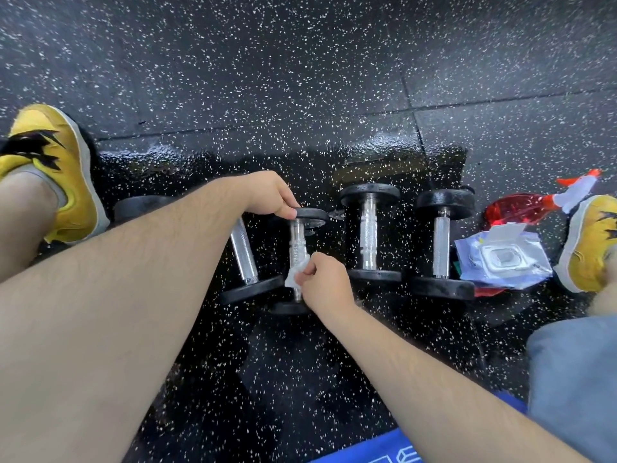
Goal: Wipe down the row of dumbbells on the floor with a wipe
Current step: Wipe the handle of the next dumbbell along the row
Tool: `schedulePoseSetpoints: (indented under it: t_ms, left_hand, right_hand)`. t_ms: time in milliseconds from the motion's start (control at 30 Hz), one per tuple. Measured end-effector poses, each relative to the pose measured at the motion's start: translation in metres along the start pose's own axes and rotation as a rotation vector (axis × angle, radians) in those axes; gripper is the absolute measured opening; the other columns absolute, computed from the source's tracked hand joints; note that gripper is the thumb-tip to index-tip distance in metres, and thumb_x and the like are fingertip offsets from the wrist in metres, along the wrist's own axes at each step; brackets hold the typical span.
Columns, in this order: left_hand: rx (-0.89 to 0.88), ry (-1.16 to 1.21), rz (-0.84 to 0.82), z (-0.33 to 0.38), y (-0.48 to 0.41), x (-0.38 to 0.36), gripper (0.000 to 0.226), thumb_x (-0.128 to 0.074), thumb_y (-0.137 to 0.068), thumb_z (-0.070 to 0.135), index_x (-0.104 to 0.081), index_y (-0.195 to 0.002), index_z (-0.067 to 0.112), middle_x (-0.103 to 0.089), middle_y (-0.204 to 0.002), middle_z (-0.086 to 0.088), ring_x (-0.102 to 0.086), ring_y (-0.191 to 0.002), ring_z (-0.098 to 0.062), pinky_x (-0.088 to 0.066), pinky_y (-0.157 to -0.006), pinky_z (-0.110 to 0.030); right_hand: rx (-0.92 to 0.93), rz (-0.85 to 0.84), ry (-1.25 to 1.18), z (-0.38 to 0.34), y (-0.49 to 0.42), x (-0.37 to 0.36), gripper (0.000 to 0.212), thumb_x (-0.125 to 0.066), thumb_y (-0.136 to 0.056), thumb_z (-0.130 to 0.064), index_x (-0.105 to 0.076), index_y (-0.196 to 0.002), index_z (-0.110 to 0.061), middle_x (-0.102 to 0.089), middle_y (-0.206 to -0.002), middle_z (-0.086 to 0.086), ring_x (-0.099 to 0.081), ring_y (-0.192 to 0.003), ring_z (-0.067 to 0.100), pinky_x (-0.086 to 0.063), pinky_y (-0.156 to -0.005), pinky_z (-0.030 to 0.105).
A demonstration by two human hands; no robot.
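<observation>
Several black dumbbells with chrome handles lie in a row on the speckled floor. My left hand grips the far plate of a small dumbbell in the middle of the row. My right hand pinches a crumpled white wipe against the near end of that dumbbell's chrome handle. A larger dumbbell lies tilted just left of it, partly under my left forearm. Two more dumbbells lie parallel to the right. Another plate shows at the far left, mostly hidden by my arm.
An open pack of wipes lies right of the row, over a red spray bottle. My yellow shoes flank the row. The floor around the dumbbells looks wet. A blue mat lies at the bottom edge.
</observation>
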State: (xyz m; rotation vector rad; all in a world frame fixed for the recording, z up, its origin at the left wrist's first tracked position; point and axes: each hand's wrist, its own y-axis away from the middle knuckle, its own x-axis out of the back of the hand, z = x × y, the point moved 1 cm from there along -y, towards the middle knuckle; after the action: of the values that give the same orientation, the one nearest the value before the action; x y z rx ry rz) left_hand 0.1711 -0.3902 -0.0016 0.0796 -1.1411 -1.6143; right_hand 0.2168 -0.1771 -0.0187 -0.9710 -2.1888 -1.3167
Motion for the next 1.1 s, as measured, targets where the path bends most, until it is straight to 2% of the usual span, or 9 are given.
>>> schedulePoseSetpoints:
  t_ms: [100, 200, 400, 500, 633, 800, 933, 1000, 1100]
  left_hand:
    - [0.000, 0.029, 0.014, 0.001, -0.001, -0.002, 0.019, -0.079, -0.087, 0.033, -0.078, -0.105, 0.037, -0.067, -0.098, 0.019, -0.059, -0.101, -0.010, -0.045, -0.105, -0.039]
    - [-0.004, 0.011, 0.013, 0.003, -0.001, -0.003, 0.021, -0.079, -0.087, 0.034, -0.078, -0.107, 0.036, -0.067, -0.099, 0.018, -0.059, -0.103, -0.012, -0.045, -0.106, -0.040]
    - [-0.020, -0.024, -0.009, 0.004, 0.003, -0.001, 0.019, -0.078, -0.088, 0.035, -0.076, -0.107, 0.036, -0.068, -0.096, 0.019, -0.061, -0.097, -0.008, -0.047, -0.102, -0.038]
    - [-0.033, -0.046, -0.015, 0.006, 0.004, -0.001, 0.019, -0.076, -0.088, 0.038, -0.076, -0.107, 0.037, -0.068, -0.098, 0.018, -0.061, -0.097, -0.009, -0.048, -0.102, -0.041]
    - [-0.061, -0.090, -0.062, 0.017, 0.005, 0.001, 0.024, -0.077, -0.087, 0.039, -0.074, -0.111, 0.037, -0.067, -0.101, 0.019, -0.061, -0.101, -0.010, -0.047, -0.104, -0.041]
    - [-0.105, -0.123, -0.117, 0.028, -0.001, -0.002, 0.050, -0.074, -0.082, 0.006, -0.069, -0.122, 0.036, -0.068, -0.114, 0.013, -0.063, -0.109, -0.014, -0.048, -0.104, -0.041]
    - [-0.103, -0.104, -0.042, 0.030, -0.002, 0.000, 0.052, -0.074, -0.079, 0.008, -0.062, -0.123, 0.033, -0.065, -0.108, 0.011, -0.062, -0.099, -0.016, -0.052, -0.091, -0.036]
    - [-0.068, -0.094, -0.029, 0.025, -0.004, 0.002, 0.055, -0.076, -0.079, 0.010, -0.057, -0.127, 0.028, -0.062, -0.114, 0.010, -0.060, -0.103, -0.016, -0.051, -0.095, -0.038]
    - [-0.038, -0.077, -0.039, 0.013, -0.006, 0.004, 0.045, -0.073, -0.080, 0.009, -0.059, -0.117, 0.030, -0.064, -0.114, 0.008, -0.062, -0.107, -0.018, -0.050, -0.101, -0.044]
  right_hand:
    - [-0.007, 0.100, -0.024, -0.014, -0.009, 0.000, 0.023, -0.061, -0.089, -0.013, -0.044, -0.073, -0.018, -0.056, -0.085, 0.001, -0.052, -0.072, 0.018, -0.039, -0.056, 0.032]
    - [-0.059, 0.157, -0.121, -0.022, -0.014, -0.006, 0.017, -0.062, -0.089, -0.015, -0.046, -0.084, -0.018, -0.058, -0.085, 0.000, -0.057, -0.074, 0.019, -0.049, -0.060, 0.038]
    - [-0.084, 0.151, -0.239, -0.023, -0.015, -0.011, 0.030, -0.068, -0.090, -0.015, -0.040, -0.104, -0.014, -0.051, -0.079, -0.010, -0.052, -0.068, 0.009, -0.042, -0.056, 0.031]
    - [-0.157, 0.115, -0.302, -0.023, -0.019, -0.015, 0.033, -0.066, -0.091, -0.014, -0.040, -0.110, -0.012, -0.053, -0.091, -0.002, -0.055, -0.075, 0.014, -0.049, -0.064, 0.034]
    - [-0.200, 0.082, -0.389, -0.015, -0.027, -0.013, 0.032, -0.064, -0.091, -0.011, -0.039, -0.112, -0.013, -0.057, -0.104, 0.005, -0.054, -0.073, 0.011, -0.042, -0.052, 0.025]
    - [-0.213, -0.002, -0.496, 0.000, -0.039, -0.002, 0.040, -0.069, -0.091, -0.016, -0.040, -0.119, -0.014, -0.051, -0.101, -0.001, -0.051, -0.081, 0.008, -0.042, -0.063, 0.023]
    - [-0.270, -0.196, -0.667, -0.008, -0.056, -0.002, 0.049, -0.074, -0.085, -0.016, -0.046, -0.126, -0.010, -0.065, -0.110, 0.009, -0.067, -0.090, 0.016, -0.054, -0.071, 0.031]
    - [-0.271, -0.256, -0.691, -0.010, -0.060, -0.002, 0.060, -0.076, -0.076, -0.021, -0.050, -0.128, -0.009, -0.069, -0.115, 0.015, -0.072, -0.093, 0.024, -0.058, -0.067, 0.034]
    - [-0.272, -0.264, -0.715, -0.007, -0.061, 0.001, 0.051, -0.073, -0.083, -0.020, -0.047, -0.126, -0.011, -0.069, -0.111, 0.014, -0.072, -0.100, 0.029, -0.061, -0.084, 0.048]
